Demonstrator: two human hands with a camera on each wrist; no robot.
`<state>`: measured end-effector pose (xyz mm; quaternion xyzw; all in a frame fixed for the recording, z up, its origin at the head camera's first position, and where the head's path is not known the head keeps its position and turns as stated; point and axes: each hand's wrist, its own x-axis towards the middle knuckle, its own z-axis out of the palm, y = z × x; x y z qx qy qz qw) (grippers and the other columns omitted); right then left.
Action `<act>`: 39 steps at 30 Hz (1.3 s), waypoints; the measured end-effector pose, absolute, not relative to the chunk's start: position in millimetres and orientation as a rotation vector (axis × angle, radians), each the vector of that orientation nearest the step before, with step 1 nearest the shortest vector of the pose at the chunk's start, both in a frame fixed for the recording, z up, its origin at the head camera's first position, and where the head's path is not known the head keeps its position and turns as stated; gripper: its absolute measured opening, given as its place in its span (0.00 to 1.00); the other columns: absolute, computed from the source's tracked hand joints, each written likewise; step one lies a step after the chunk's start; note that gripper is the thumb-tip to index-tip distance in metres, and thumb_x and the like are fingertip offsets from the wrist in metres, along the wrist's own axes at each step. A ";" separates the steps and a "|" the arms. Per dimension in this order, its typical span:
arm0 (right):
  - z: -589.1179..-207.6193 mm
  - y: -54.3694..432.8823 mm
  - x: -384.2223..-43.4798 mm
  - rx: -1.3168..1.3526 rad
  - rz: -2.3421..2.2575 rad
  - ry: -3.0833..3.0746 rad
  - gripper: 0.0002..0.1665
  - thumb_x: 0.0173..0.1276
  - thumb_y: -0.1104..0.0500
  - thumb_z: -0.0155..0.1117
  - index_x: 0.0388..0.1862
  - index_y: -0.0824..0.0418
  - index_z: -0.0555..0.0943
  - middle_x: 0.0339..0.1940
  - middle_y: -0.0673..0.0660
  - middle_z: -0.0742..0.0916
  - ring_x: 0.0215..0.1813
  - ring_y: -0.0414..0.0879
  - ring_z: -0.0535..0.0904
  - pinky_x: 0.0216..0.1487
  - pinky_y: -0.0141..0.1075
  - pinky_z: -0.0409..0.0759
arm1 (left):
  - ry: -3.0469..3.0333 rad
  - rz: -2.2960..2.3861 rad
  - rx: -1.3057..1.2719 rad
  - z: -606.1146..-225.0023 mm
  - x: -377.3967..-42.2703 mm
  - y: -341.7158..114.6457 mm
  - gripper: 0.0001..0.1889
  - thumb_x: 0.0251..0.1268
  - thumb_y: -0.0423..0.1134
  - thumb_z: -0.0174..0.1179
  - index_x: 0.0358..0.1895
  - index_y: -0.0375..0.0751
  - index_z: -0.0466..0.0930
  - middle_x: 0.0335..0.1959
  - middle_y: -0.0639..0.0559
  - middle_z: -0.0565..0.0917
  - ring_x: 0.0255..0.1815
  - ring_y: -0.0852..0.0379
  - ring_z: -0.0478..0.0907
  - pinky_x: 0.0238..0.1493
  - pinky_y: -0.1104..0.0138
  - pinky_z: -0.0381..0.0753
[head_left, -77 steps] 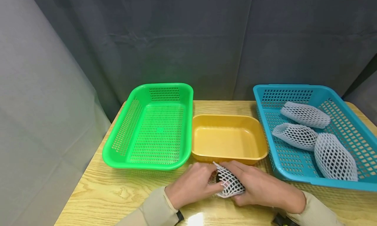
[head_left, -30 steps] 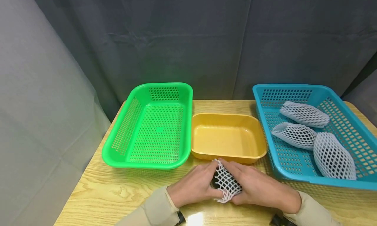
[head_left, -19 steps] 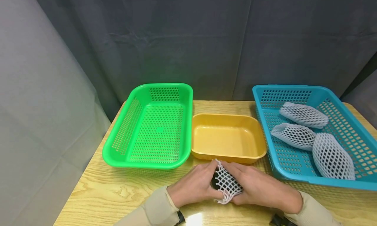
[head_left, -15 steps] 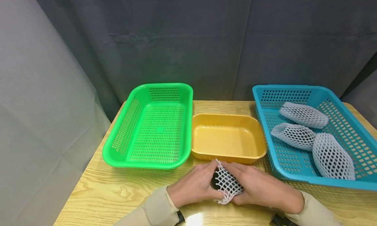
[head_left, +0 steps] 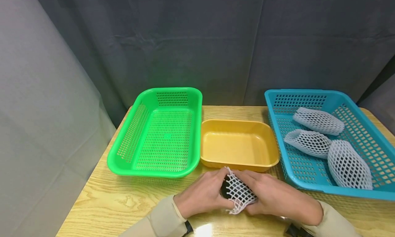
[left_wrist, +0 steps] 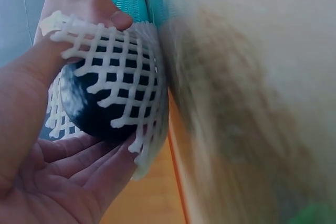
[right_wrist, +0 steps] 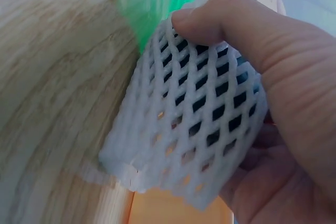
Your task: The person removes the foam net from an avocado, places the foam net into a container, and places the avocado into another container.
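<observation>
Dark object (left_wrist: 86,103) lies inside a white net (right_wrist: 181,106), between my left hand (head_left: 206,194) and right hand (head_left: 271,197), on the near side of the yellow tub (head_left: 237,149); can't tell whether it touches the tabletop (head_left: 123,202).
Step, as I judge it: working the net along the object; on or off, unclear.
Left hand curls round the open end, thumb opposite fingers; right grips the net's other side.
Next move probably calls for one steady hold, one even pull.
Object: glossy, rounded, bare at the opening. Net: ragged-edged, hollow past the object.
</observation>
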<state>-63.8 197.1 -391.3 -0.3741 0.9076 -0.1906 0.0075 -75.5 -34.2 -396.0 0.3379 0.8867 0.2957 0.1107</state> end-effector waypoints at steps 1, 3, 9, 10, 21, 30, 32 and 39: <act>-391.2 197.2 -63.8 -1.169 -0.591 2.840 0.52 0.49 0.52 0.81 0.73 0.62 0.72 0.54 0.51 0.88 0.45 0.38 0.84 0.43 0.35 0.86 | 2.606 0.868 0.994 -395.9 -75.4 -34.2 0.30 0.52 0.46 0.74 0.57 0.42 0.73 0.41 0.56 0.83 0.33 0.73 0.76 0.31 0.84 0.75; -391.2 197.4 -63.5 -1.178 -0.581 2.849 0.51 0.49 0.52 0.81 0.73 0.63 0.72 0.54 0.51 0.88 0.45 0.38 0.85 0.43 0.36 0.86 | 2.609 0.865 0.996 -395.7 -75.6 -34.0 0.29 0.52 0.45 0.74 0.56 0.42 0.73 0.41 0.56 0.83 0.33 0.73 0.76 0.31 0.84 0.76; -391.5 198.7 -63.5 -1.205 -0.556 2.875 0.51 0.48 0.52 0.81 0.72 0.62 0.73 0.53 0.50 0.89 0.45 0.39 0.85 0.43 0.36 0.86 | 2.623 0.834 0.973 -394.6 -76.6 -33.1 0.31 0.52 0.46 0.74 0.58 0.40 0.73 0.43 0.55 0.84 0.35 0.71 0.77 0.33 0.84 0.76; -391.5 198.8 -63.6 -1.207 -0.555 2.874 0.51 0.47 0.52 0.80 0.72 0.63 0.73 0.53 0.50 0.89 0.44 0.38 0.85 0.43 0.36 0.86 | 2.624 0.829 0.968 -394.5 -76.8 -33.0 0.32 0.52 0.46 0.74 0.59 0.40 0.73 0.43 0.55 0.84 0.35 0.71 0.77 0.33 0.84 0.76; -391.2 199.4 -64.0 -1.234 -0.538 2.891 0.49 0.46 0.53 0.81 0.69 0.64 0.75 0.50 0.51 0.89 0.42 0.39 0.85 0.41 0.36 0.86 | 2.641 0.827 0.971 -395.8 -77.1 -34.2 0.33 0.52 0.47 0.74 0.61 0.38 0.74 0.43 0.54 0.85 0.34 0.72 0.77 0.32 0.84 0.75; -390.4 201.4 -65.8 -1.220 -0.537 2.851 0.46 0.48 0.54 0.80 0.67 0.63 0.75 0.49 0.51 0.89 0.42 0.38 0.85 0.39 0.35 0.85 | 2.653 0.824 0.961 -395.7 -77.0 -33.9 0.34 0.52 0.48 0.74 0.62 0.38 0.74 0.45 0.54 0.86 0.35 0.73 0.76 0.34 0.84 0.75; -390.7 201.5 -66.2 -1.224 -0.544 2.844 0.45 0.48 0.54 0.80 0.67 0.63 0.76 0.49 0.51 0.89 0.42 0.37 0.84 0.39 0.34 0.84 | 2.658 0.818 0.954 -395.6 -76.6 -34.1 0.35 0.52 0.49 0.74 0.62 0.39 0.74 0.45 0.54 0.86 0.35 0.73 0.76 0.34 0.84 0.75; -390.8 201.7 -65.9 -1.221 -0.542 2.844 0.45 0.49 0.56 0.80 0.67 0.63 0.76 0.48 0.51 0.89 0.41 0.37 0.84 0.37 0.33 0.84 | 2.674 0.817 0.934 -395.2 -76.0 -34.1 0.35 0.52 0.50 0.75 0.63 0.40 0.75 0.47 0.53 0.87 0.38 0.72 0.78 0.38 0.84 0.77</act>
